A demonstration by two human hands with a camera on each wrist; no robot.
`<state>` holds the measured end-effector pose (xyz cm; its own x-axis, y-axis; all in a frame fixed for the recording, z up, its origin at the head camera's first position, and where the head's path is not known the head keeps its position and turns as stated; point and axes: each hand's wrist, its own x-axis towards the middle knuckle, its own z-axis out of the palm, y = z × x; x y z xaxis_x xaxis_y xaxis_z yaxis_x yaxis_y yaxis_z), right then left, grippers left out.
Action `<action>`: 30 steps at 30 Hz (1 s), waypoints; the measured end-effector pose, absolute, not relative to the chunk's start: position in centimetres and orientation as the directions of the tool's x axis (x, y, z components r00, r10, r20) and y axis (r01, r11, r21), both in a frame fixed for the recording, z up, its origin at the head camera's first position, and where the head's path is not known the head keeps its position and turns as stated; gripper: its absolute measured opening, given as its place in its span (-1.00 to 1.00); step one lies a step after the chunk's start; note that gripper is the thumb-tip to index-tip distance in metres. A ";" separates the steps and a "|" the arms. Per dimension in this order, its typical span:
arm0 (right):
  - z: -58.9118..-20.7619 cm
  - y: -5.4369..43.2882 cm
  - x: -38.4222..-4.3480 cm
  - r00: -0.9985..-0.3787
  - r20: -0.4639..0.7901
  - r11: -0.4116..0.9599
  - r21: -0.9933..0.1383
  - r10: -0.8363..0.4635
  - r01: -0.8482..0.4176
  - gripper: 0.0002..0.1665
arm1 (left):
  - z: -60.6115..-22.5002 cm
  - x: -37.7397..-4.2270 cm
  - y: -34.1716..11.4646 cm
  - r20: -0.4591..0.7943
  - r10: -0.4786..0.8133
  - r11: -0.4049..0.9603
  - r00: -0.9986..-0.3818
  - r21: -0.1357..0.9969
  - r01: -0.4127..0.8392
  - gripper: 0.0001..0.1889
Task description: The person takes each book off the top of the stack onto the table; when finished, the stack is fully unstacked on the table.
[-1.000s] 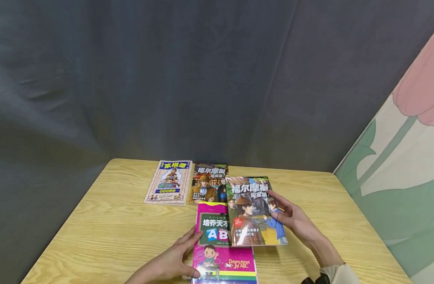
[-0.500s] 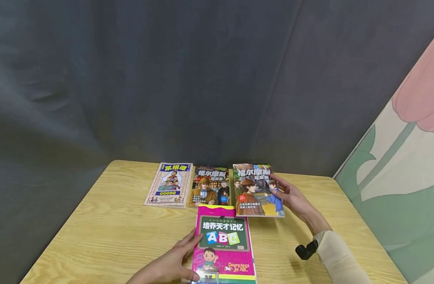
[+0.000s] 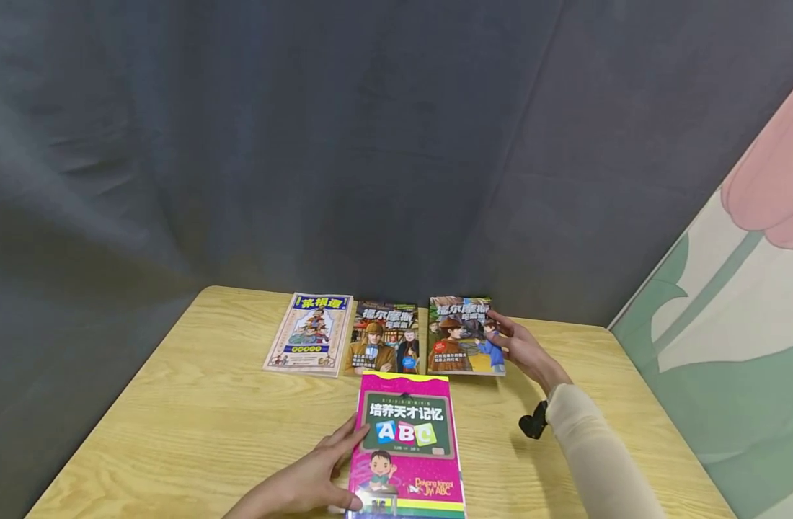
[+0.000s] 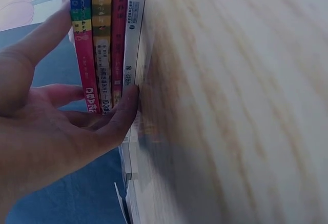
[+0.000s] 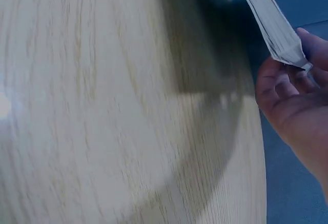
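Note:
My right hand (image 3: pixel 515 344) grips the right edge of a detective comic book (image 3: pixel 463 336), thumb on the cover. It sits at the right end of the back row, and in the right wrist view its page edge (image 5: pixel 271 24) is tilted up off the table over my fingers (image 5: pixel 289 93). To its left lie a matching dark detective book (image 3: pixel 383 337) and a cream book (image 3: pixel 308 333). My left hand (image 3: pixel 334 461) rests against the left edge of a pink ABC book (image 3: pixel 406 440). That book tops a stack of several books (image 4: pixel 105 44), and my fingers (image 4: pixel 123 111) touch the spines.
The wooden table (image 3: pixel 195 425) has bare surface to the left and right of the books. A dark curtain (image 3: pixel 306 144) hangs behind it. A painted wall (image 3: pixel 727 324) stands at the right. A small black device (image 3: pixel 534 419) is strapped at my right wrist.
My right hand has carried the detective book from over the pink stack back and to the right, into the back row. The pink cover is now fully uncovered. My left hand has stayed put.

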<state>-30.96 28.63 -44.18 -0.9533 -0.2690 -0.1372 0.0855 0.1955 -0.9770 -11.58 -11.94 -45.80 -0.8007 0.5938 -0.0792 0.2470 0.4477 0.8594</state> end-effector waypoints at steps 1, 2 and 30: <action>-44.4 28.7 -31.2 -0.951 -0.139 0.204 -0.975 -0.275 0.084 -0.25 | -45.8 -11.6 -11.9 -0.074 0.594 0.445 -0.801 0.859 0.251 0.09; -44.6 28.7 -31.4 -0.951 -0.144 0.215 -0.973 -0.275 0.085 -0.25 | -45.8 -11.6 -11.9 -0.068 0.594 0.445 -0.801 0.858 0.257 0.09; -41.1 20.5 -22.8 -0.980 0.047 0.863 -0.466 -0.195 -0.194 -0.31 | -45.8 -11.8 -11.9 -0.101 0.570 0.480 -0.816 0.847 0.230 0.09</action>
